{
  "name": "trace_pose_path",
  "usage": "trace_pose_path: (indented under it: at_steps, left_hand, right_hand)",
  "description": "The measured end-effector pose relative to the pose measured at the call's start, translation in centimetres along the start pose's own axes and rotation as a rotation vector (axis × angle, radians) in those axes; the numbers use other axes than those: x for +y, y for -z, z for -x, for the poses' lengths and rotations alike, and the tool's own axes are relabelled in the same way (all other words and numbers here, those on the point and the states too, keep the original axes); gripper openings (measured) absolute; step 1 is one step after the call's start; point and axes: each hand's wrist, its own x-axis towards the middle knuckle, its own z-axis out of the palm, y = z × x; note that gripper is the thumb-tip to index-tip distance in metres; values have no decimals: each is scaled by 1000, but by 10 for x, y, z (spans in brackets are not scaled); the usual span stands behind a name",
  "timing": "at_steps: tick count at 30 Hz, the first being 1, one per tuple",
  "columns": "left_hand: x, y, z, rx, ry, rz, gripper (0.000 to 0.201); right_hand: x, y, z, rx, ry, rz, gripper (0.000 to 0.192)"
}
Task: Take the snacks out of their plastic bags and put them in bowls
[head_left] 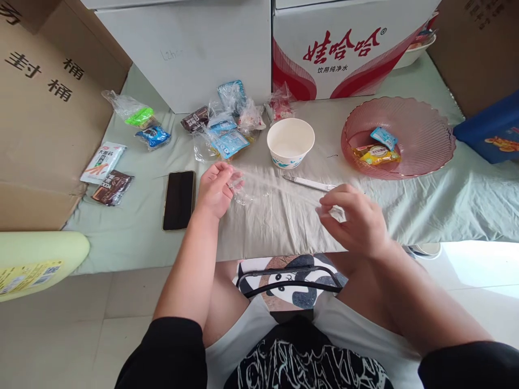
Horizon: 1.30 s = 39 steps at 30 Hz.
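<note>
A thin strip of clear plastic film is stretched between my two hands, over the front half of the cloth. My left hand pinches one end between thumb and fingers. The other end is in the closed fingers of my right hand, which sits a little lower. Just behind the film lies a slim white knife, its right end close to my right hand. A white paper bowl stands upright beyond it. Crumpled clear plastic shows beside my left fingers.
A black phone lies left of my left hand. Several wrapped snacks are piled at the back, others at far left. A pink bowl holding packets stands at right. White cartons line the back edge; a brown box stands left.
</note>
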Motion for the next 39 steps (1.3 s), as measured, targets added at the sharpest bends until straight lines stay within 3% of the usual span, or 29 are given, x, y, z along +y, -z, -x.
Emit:
trace_pose_path:
  at_steps: [2, 5, 8, 10, 13, 16, 18, 20, 23, 26, 28, 33, 39]
  left_hand:
    - [0, -1, 2, -34, -8, -38, 42]
    - [3, -3, 6, -113, 26, -102, 54]
    - [8, -1, 9, -182, 97, -92, 56]
    - [10, 1, 10, -276, 170, -78, 58]
    - [9, 0, 10, -457, 314, -165, 61]
    - [6, -5, 9, -568, 395, -241, 67]
    - [5, -8, 7, -549, 368, -190, 75]
    - [5, -11, 7, -418, 274, -102, 75]
    - [2, -18, 9, -235, 152, 0, 73]
    - [-11, -31, 18, -376, 239, 32, 97]
    - [-22, -41, 24, -470, 319, -17, 102]
    - [-35, -53, 28, -332, 317, -303, 47]
    - [-21, -42, 20, -344, 214, -159, 27]
  right_hand:
    - [-4, 2, 1, 58, -79, -87, 34]
    - [2, 15, -1, 150, -364, -351, 32]
    - [19, 32, -8, -16, -673, -780, 21]
    - [31, 33, -12, -70, -810, -936, 26]
    - [41, 13, -14, -137, -978, -980, 45]
    - [32, -17, -8, -439, -1115, -1019, 54]
    - [23, -31, -4, -632, -1105, -977, 45]
    - [15, -39, -2, -673, -1047, -905, 30]
    - [13, -43, -4, -461, -1005, -820, 23]
    - [17, -44, -6, -242, -1000, -713, 21]
    - [20, -46, -6, -184, -975, -620, 20]
    - [28, -50, -1, -36, -862, -536, 16]
    - [36, -40, -1, 89, -716, -613, 16]
